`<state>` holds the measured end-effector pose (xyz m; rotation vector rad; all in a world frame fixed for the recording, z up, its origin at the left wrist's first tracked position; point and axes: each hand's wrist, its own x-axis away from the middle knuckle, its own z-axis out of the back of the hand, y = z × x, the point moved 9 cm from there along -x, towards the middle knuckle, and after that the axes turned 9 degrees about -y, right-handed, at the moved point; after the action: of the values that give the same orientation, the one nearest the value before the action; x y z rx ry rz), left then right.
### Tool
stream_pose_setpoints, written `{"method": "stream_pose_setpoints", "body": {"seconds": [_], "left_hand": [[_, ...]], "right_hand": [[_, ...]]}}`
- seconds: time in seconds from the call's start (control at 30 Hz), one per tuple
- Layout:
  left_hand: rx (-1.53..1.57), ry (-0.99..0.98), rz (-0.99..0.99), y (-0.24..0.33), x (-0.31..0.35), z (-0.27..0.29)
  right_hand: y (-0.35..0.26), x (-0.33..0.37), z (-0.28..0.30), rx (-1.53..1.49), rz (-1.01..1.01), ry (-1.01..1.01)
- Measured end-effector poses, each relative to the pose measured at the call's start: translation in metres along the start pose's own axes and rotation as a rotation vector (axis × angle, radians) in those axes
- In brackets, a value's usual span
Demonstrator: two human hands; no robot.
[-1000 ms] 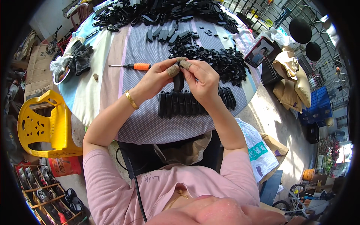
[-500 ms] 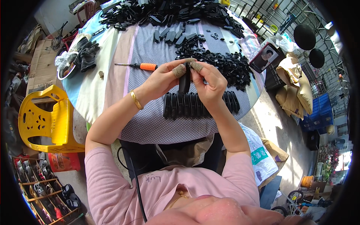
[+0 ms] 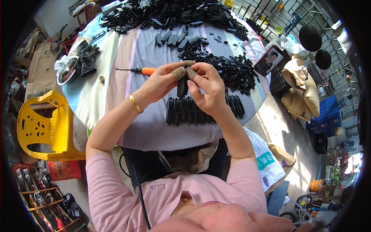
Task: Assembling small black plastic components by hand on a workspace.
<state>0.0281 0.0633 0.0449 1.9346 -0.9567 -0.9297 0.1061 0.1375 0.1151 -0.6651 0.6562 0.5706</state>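
Between my two hands, above the table, is a long narrow black plastic piece (image 3: 182,87), pointing down toward me. My left hand (image 3: 164,79) pinches its upper end, with brown tape wrapped round the thumb and a finger. My right hand (image 3: 208,87) has its fingertips on the same end, taped fingers bent inward; the exact contact is hidden by the fingers. Just below lies a row of similar black pieces (image 3: 185,111) set side by side. An orange-handled screwdriver (image 3: 147,71) rests left of my left hand.
A pile of small black parts (image 3: 235,73) spreads right of my hands; a heap of larger black pieces (image 3: 170,15) covers the far side. Grey gloves (image 3: 88,62) lie at the table's left, a phone (image 3: 271,60) stands at the right. A yellow chair (image 3: 46,127) is beside the table.
Both hands have shifted slightly left in the picture with the black piece between them. My right thumb has lifted a little from the piece.
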Motion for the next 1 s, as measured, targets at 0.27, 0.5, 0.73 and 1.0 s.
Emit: {"method": "stream_pose_setpoints", "body": {"seconds": [0.27,0.5,0.73,1.0], "left_hand": [[-0.129,0.105,0.085,0.002,0.004,0.014],[-0.428,0.189,0.421,0.015,0.030,0.033],[-0.577,0.186,0.585,-0.004,0.073,0.047],[-1.381,0.223,0.462,0.006,0.069,0.014]], "right_hand": [[-0.001,-0.002,-0.009,0.061,0.088,-0.076],[0.051,0.009,0.025,0.138,-0.283,0.069],[0.073,0.024,-0.032,0.474,-0.425,-0.467],[0.078,0.028,-0.042,0.545,-0.417,-0.524]]}}
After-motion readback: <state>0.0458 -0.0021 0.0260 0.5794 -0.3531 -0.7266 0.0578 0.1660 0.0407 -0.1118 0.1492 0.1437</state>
